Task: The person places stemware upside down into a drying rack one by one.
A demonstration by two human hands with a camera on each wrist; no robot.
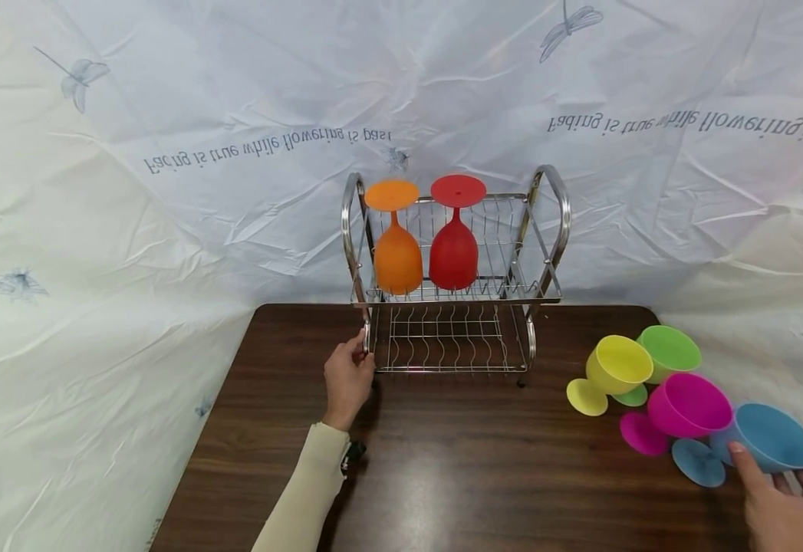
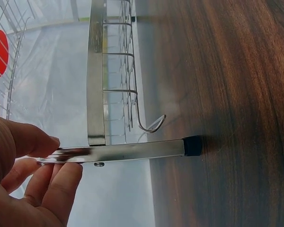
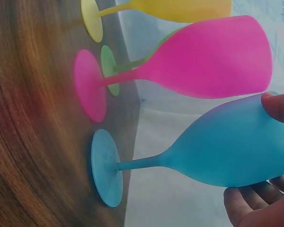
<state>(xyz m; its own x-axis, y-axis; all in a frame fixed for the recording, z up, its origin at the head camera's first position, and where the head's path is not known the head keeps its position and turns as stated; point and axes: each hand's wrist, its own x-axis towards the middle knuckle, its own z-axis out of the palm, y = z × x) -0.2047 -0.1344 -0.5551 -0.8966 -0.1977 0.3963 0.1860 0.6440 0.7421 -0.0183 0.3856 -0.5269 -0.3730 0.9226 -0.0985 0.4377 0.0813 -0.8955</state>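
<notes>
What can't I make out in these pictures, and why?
Head: insides of the upturned orange goblet and red goblet, hidden by their own walls.
Right wrist: most of the bowl of the green goblet, behind the pink goblet.
Right wrist: rim of the blue goblet, cut off by the right edge.

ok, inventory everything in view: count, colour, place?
Table: 1, dark brown, lower centre
Rack: 1, silver, table's far side
Upside-down goblets: 2, orange goblet and red goblet, upper tier
Upright goblets: 4, yellow goblet, green goblet, pink goblet, blue goblet, right of rack
Printed sheeting: count unclear, whitish, behind table
Wrist item: 1, black, left cuff, unidentifiable
Sleeve: 1, cream, left arm
Left grip: 1, bare hand, rack's left frame
Right grip: 1, bare hand, blue goblet's bowl
</notes>
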